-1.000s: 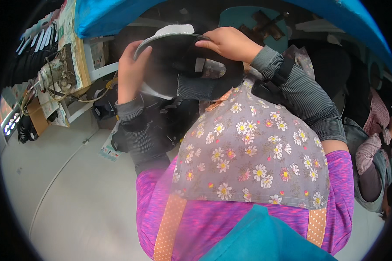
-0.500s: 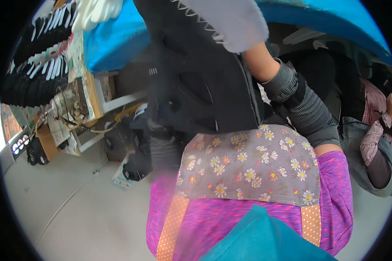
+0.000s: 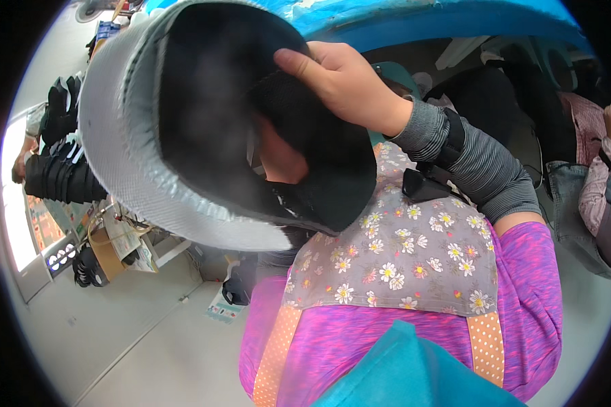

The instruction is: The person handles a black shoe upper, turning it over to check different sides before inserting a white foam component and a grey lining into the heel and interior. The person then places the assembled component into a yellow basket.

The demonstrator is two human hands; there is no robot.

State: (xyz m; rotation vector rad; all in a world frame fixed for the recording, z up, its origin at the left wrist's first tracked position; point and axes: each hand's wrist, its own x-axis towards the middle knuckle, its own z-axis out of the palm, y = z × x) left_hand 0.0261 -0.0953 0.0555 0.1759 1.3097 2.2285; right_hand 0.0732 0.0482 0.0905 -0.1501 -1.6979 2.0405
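one shoe upper [image 3: 217, 122], or so it looks, is up in the air in front of the person's chest, close to the eyes. the right grip [image 3: 343, 85] is closed on its far right edge, with the thumb lying on the black inside and the other fingers hidden under it. this seems a good way to hold a soft, floppy thing, as a pinch at the edge leaves most of the inside open to look at. the left grip [image 3: 278, 159] shows only as a bit of skin through the hole, so i cannot tell if it holds on or not. it may be there to prop the piece up from below.

the upper curves round like a big bowl. its inside is black and looks soft and a bit fuzzy. around the left side runs a wide, pale grey band with thin ridges and some shine. the grey apron [image 3: 394, 271] has daisies on it, and the striped sleeve [image 3: 489, 159] looks stretchy, perhaps to keep the arm clean. past the hand, smooth blue covering hangs on the worktop [image 3: 448, 27]. black pieces [image 3: 61, 176] stand close together in a row on the left, maybe to save room.
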